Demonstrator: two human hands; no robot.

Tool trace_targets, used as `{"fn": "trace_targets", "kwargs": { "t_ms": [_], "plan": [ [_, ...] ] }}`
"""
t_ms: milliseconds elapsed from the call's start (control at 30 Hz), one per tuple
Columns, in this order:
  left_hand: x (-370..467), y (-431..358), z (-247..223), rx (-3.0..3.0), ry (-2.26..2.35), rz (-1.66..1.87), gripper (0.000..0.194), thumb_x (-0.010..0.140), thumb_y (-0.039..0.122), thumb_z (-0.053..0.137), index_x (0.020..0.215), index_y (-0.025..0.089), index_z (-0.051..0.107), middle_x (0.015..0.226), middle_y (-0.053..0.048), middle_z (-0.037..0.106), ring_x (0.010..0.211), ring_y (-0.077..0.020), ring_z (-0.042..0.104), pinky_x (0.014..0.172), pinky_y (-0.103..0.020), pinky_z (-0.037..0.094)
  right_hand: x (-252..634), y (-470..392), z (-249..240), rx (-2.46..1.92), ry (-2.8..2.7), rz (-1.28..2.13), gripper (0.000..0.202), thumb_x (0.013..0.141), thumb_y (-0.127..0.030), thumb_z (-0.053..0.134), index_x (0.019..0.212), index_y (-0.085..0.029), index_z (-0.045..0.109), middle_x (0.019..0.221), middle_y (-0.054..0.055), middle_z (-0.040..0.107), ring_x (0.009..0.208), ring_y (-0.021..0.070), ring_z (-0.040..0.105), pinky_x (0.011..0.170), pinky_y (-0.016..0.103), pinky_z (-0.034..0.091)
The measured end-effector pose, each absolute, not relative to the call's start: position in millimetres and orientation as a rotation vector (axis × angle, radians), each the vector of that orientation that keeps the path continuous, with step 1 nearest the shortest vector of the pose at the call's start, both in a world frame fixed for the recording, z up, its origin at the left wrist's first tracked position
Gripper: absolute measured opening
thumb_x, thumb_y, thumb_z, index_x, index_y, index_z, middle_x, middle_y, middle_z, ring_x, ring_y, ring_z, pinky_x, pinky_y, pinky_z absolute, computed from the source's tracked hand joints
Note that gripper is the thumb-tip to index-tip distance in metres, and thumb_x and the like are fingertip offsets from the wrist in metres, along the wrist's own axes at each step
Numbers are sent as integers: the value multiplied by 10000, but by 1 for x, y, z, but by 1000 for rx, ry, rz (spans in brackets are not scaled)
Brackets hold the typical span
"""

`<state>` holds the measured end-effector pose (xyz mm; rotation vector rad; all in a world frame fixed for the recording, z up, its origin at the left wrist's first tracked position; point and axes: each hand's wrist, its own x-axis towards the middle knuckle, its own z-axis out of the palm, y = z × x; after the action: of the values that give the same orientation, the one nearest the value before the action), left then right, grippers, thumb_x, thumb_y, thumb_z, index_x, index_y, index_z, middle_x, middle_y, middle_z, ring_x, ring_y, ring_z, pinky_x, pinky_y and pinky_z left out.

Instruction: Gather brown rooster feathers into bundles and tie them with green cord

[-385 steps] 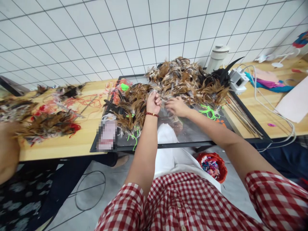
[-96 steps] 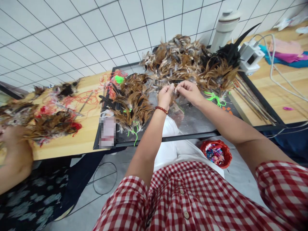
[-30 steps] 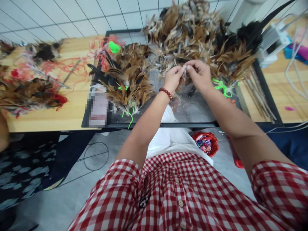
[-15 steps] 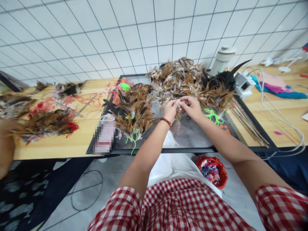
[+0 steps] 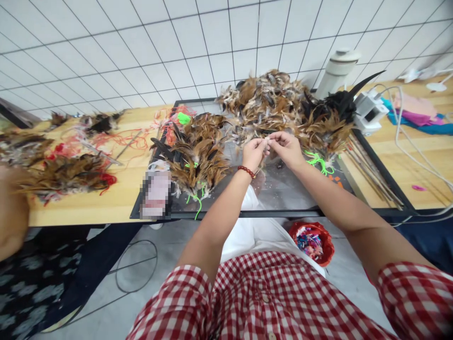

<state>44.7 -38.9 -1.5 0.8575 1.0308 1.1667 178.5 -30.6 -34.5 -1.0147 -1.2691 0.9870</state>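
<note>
Above the dark tray, my left hand and my right hand meet, closed at the fingertips. Between them is a small pale, fluffy piece that looks like a feather, mostly hidden by the fingers. Just behind my hands lies a big heap of brown and whitish feathers. To the left are bundles of brown feathers with bright green ties. Beyond my right hand sits another brown and black feather bundle, with green strings beside it.
A phone-like object, blurred out, lies on the tray's left edge. Thin sticks lie at right, near a white charger and a bottle. A red basket of scraps stands below. Another person's arm is at far left.
The view has shifted slightly, so the table appears a little higher. My hands stay together at the same spot over the tray, with small finger movements. The other person's arm is still at far left.
</note>
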Motion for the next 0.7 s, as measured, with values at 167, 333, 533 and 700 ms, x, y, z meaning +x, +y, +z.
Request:
{"fn": "trace_targets", "kwargs": {
  "t_ms": [167, 333, 533, 700],
  "plan": [
    [43, -43, 8, 837, 1052, 1064, 316, 1014, 91, 630, 703, 146, 625, 564, 60, 627, 442, -22, 532, 504, -176, 394, 187, -27, -38, -1075, -1374, 720, 269, 758, -477, 859, 840, -241, 759, 786, 5, 730, 693, 162, 639, 681, 343, 557],
    [41, -43, 9, 895, 1086, 1034, 309, 995, 98, 664, 690, 149, 658, 543, 59, 618, 438, -22, 515, 497, -165, 379, 194, -22, -41, -1063, -1493, 500, 254, 827, -483, 830, 858, -234, 792, 858, 25, 732, 795, 175, 656, 802, 371, 571],
    [34, -44, 14, 953, 1031, 944, 342, 970, 63, 676, 638, 143, 651, 504, 57, 586, 419, -21, 471, 478, -167, 340, 201, -20, -35, -973, -1638, 687, 511, 836, -752, 771, 976, -263, 820, 903, 37, 751, 793, 186, 660, 811, 387, 583],
    [35, -39, 9, 1022, 1010, 968, 267, 926, 92, 750, 671, 144, 692, 553, 41, 650, 475, -32, 533, 538, -169, 406, 204, -22, -31, -1034, -1695, 575, 461, 927, -690, 697, 893, -239, 791, 909, 59, 753, 883, 217, 683, 897, 412, 579]
  ]
}}
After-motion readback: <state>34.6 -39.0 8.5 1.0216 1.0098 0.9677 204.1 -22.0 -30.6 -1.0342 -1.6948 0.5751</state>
